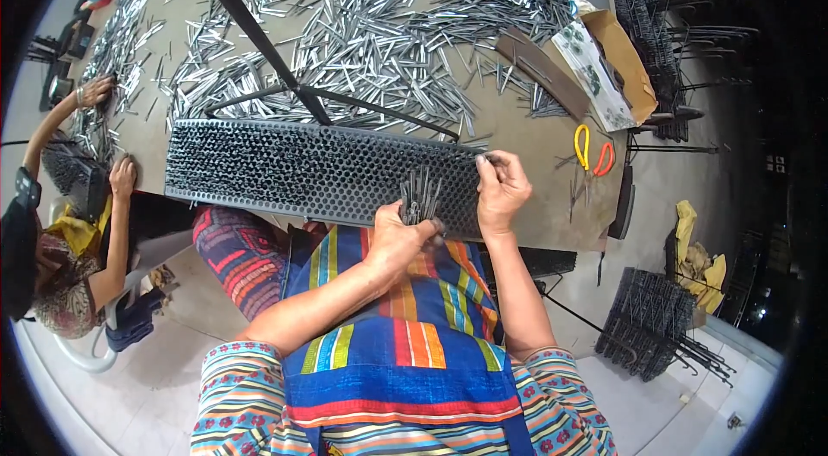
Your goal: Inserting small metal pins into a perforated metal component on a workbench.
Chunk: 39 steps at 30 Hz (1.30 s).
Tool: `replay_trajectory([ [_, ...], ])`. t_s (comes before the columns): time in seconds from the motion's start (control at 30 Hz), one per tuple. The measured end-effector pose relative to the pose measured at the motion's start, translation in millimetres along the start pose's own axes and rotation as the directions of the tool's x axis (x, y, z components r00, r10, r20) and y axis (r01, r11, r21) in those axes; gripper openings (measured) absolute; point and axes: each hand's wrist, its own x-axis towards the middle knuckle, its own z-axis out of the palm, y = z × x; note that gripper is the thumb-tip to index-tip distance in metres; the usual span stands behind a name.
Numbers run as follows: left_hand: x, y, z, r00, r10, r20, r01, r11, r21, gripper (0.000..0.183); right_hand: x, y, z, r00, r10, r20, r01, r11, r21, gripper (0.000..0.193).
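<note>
Across the table's near edge lies a long black perforated rack [362,164], its left part filled with rows of thin pieces and its right part showing bare holes. My left hand [398,242] is closed round a bundle of slim grey metal strips [419,194], which stick up in front of the rack. At the rack's far right corner, my right hand [503,193] has thumb and forefinger pinched together. Whatever is between those fingertips is too small to make out. A black rod frame rises from the rack's far side.
Loose metal strips [371,33] cover much of the table. To the right are a scissors-like tool [589,154] with yellow and orange handles, a brown bar [543,72] and an open cardboard box [621,68]. A co-worker [73,266] sits at left. Black racks [647,322] stand at right.
</note>
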Motion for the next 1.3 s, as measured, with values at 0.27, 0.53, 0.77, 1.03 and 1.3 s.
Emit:
replay_trajectory([
  [0.27,1.2,4.3,0.0,0.999,-0.051,-0.010,0.050,0.997,-0.064,0.005,8.2,-6.3,0.9,0.952,-0.275,0.137,0.306,0.885,-0.350,0.008],
  [0.53,4.1,0.8,-3.7,0.997,-0.066,0.031,0.068,0.994,-0.084,0.005,3.2,-14.2,-0.7,0.849,-0.392,0.354,0.528,0.663,-0.531,0.008],
  [0.77,1.5,1.5,-2.3,0.990,-0.093,0.110,0.103,0.991,-0.083,0.007,-18.7,-17.8,-14.4,0.785,0.415,0.460,-0.457,0.889,-0.021,0.006],
  [1.03,1.3,4.8,-1.7,0.997,-0.069,0.047,0.069,0.998,-0.008,0.006,-0.1,-11.3,-25.5,0.915,0.401,0.046,-0.392,0.858,0.331,0.004],
  [1.3,5.0,1.3,4.1,0.995,-0.095,0.002,0.095,0.995,-0.005,0.006,6.1,0.1,-11.9,0.970,-0.242,0.029,0.239,0.920,-0.310,0.005],
])
